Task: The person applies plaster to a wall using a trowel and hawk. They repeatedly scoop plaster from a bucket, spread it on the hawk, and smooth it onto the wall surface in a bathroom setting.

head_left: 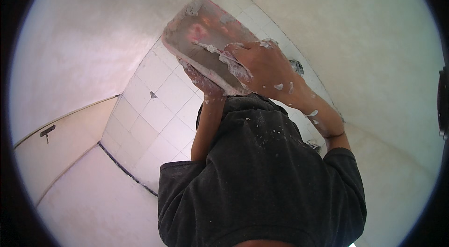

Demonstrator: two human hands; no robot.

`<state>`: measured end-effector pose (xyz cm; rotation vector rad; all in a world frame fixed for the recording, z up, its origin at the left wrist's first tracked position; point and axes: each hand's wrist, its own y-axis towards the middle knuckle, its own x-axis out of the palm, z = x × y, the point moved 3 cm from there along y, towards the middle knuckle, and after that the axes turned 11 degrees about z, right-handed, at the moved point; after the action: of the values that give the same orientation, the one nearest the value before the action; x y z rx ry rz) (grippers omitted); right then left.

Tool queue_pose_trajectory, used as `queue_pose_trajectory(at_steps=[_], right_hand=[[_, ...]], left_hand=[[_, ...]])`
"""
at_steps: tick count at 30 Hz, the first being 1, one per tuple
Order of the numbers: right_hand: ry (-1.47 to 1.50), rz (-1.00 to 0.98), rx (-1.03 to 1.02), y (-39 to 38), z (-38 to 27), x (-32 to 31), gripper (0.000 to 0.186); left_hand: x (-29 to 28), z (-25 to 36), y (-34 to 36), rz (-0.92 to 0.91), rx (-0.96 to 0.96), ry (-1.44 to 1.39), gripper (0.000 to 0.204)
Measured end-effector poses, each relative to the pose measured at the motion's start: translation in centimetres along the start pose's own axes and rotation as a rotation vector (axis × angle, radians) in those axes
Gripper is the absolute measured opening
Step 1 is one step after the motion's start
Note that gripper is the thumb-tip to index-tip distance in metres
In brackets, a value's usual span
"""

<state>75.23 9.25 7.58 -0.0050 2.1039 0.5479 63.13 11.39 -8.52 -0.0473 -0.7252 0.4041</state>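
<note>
A tray (175, 36) with rounded corners, reddish under grey and whitish paste, is held up over a tiled floor, in front of a person's body. Smooth pale walls (379, 36) rise around the scene, bowed by the lens, and white tiles (161, 71) cover the floor between them. A dark short-sleeved shirt (276, 181), flecked with white, fills the lower middle. The right hand (269, 67), paste on its skin, is closed around a slim, paste-coated tool (212, 49) that reaches over the tray; whether its tip touches the surface cannot be told. The left hand (202, 78) has hold of the tray from beneath at its near left side, how far its fingers curl being hidden. At far left is a dark handle (47, 131); one tile bears a small dark patch (153, 94).
</note>
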Motion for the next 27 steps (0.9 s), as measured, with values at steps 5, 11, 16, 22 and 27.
queue_pose_trajectory(at_steps=[5,11,16,22,27], right_hand=[[0.268,0.039,0.162,0.4,0.8,-2.9,0.036],[0.128,0.085,0.078,0.7,1.9,-0.7,0.041],[0.064,0.092,0.089,1.4,1.8,-2.8,0.044],[-0.140,0.017,0.013,1.1,1.7,-1.6,0.034],[-0.040,0.035,-0.004,0.6,-0.8,-0.3,0.033]], left_hand=[[-0.1,0.3,-0.2,-0.015,0.010,-0.060,0.052],[-2.0,-0.9,-0.1,-0.018,0.066,0.061,0.053],[0.5,-0.3,-0.6,-0.168,-0.202,-0.389,0.051],[0.6,-0.1,0.1,0.111,-0.200,-0.206,0.050],[-0.6,-1.4,1.0,-0.028,-0.054,-0.242,0.045]])
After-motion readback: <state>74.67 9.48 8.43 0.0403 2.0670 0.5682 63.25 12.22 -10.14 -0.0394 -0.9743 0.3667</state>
